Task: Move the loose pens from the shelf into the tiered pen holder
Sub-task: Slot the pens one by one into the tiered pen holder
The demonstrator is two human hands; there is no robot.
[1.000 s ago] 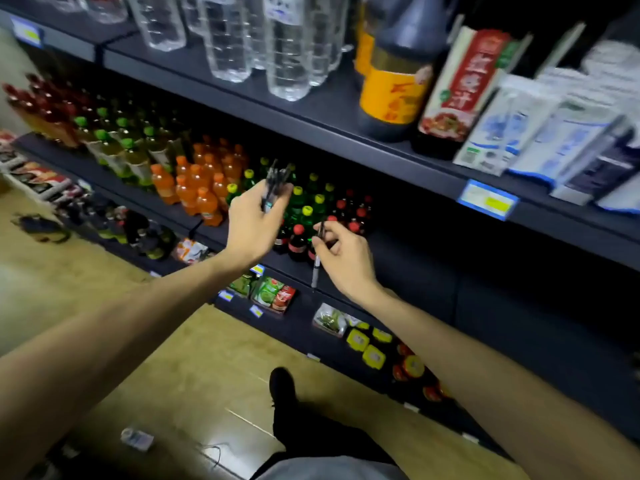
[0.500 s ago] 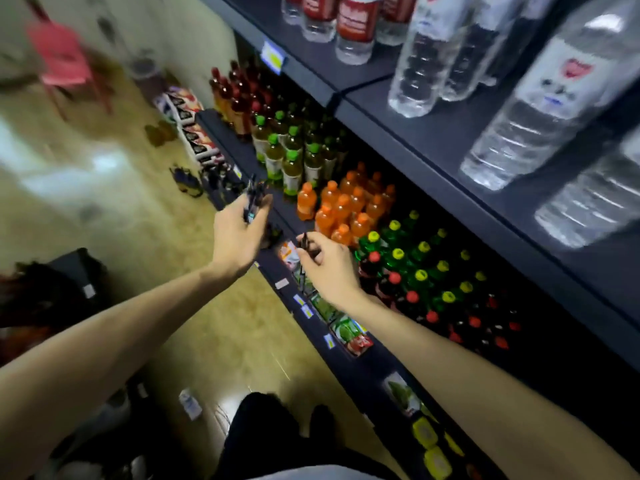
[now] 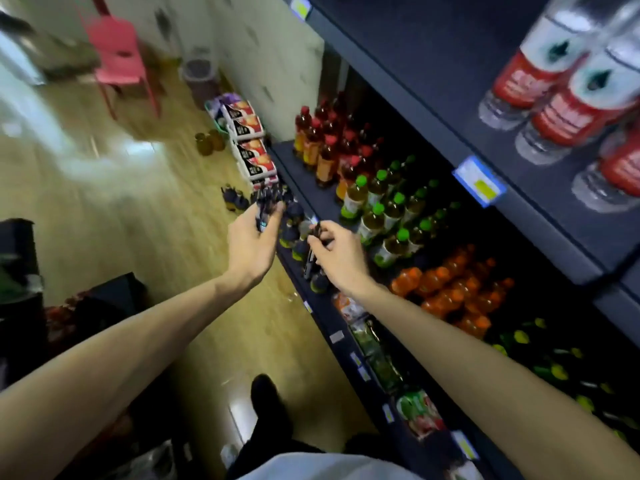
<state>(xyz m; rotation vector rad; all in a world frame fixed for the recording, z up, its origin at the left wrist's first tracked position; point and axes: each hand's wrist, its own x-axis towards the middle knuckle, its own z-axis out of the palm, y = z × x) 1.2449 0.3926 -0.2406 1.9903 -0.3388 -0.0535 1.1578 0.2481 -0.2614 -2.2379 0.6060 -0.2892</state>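
Observation:
My left hand grips a bunch of several dark pens, their ends sticking up above my fingers. My right hand pinches a single dark pen that hangs down below the fingers. Both hands are held out in front of the dark shelf edge, close together but apart. No tiered pen holder is in view. The picture is blurred by motion.
The shelf unit on the right carries red-capped bottles, green-capped bottles, orange bottles and water bottles above. A pink chair and a bin stand far down the wooden floor. Snack boxes sit by the shelf end.
The view has swung left along the aisle, bringing the chair and wall into sight. Both hands keep their pens and stay close together, with the left hand tilted further over.

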